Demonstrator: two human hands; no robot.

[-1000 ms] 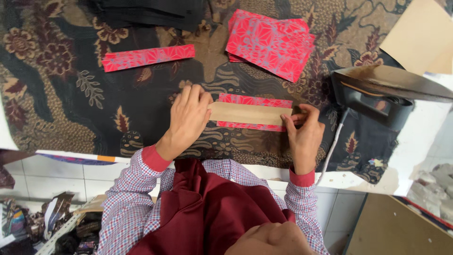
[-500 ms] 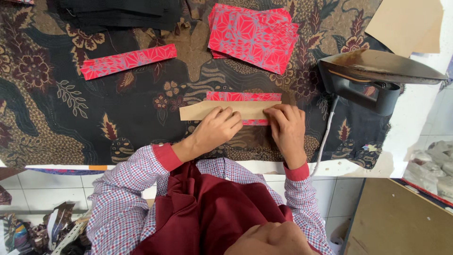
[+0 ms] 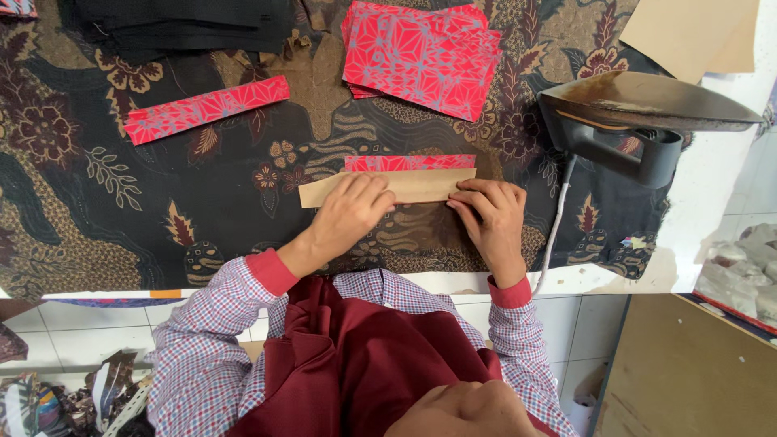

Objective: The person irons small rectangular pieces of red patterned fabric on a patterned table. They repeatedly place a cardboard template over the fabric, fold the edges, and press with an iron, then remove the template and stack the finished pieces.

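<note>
Now both hands are laid flat on a brown paper strip (image 3: 388, 188) near the front edge of the counter (image 3: 243, 202), which is covered by a dark flowered cloth. Since 1 second ago the left hand (image 3: 350, 212) has been moved from the strip's left end to its middle, and the right hand (image 3: 490, 214), which was pinching the right end, has been flattened onto it. The strip has been slid leftward, so its left end now sticks out past the red patterned fabric (image 3: 409, 163) beneath, and only the far border of that fabric is seen above the paper. The near border, visible earlier, is now hidden, which suggests it has been folded under or covered, though that cannot be told for certain. Neither hand is closed around anything: the fingers are spread and pressed down, the paper held by pressure alone.

Toward the far edge, 1 folded red strip (image 3: 206, 108) lies at the left, a stack of red patterned pieces (image 3: 421, 57) in the middle, and black fabric (image 3: 178, 24) at the far left corner. An iron (image 3: 639, 121) is stood at the right edge, its cord (image 3: 554, 235) trailing just beside the right hand. Brown card (image 3: 688, 32) lies at the far right corner.
</note>
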